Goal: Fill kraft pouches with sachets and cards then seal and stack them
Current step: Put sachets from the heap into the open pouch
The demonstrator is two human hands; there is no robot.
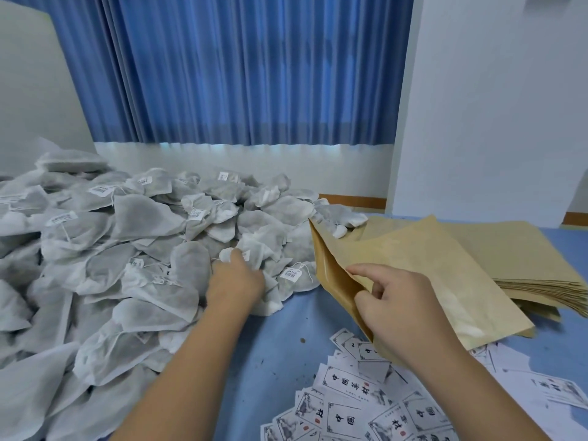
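Kraft paper is what draws the eye: one pouch (423,265) is held tilted above the blue surface (286,338), its mouth turned toward the heap of sachets (127,249). The right hand (401,310) pinches the near lip of that mouth between thumb and fingers, pulling it open. The left hand (235,281) lies palm down on the edge of the heap with its fingers sunk among the sachets. From here I cannot tell whether it has closed on one. The pouch looks flat, so I judge it holds little or nothing, though its inside is mostly hidden. Printed cards (350,405) lie scattered on the surface just below the right hand, some under the pouch's bottom corner. Behind the pouch sits a stack (515,249) of flat, empty-looking pouches, with a few sachets spilling onto its far edge. No filled or sealed pouch shows anywhere in view. By my reckoning the work stands at an early step for this pouch, with sachets to go in, then a card, then sealing and stacking.
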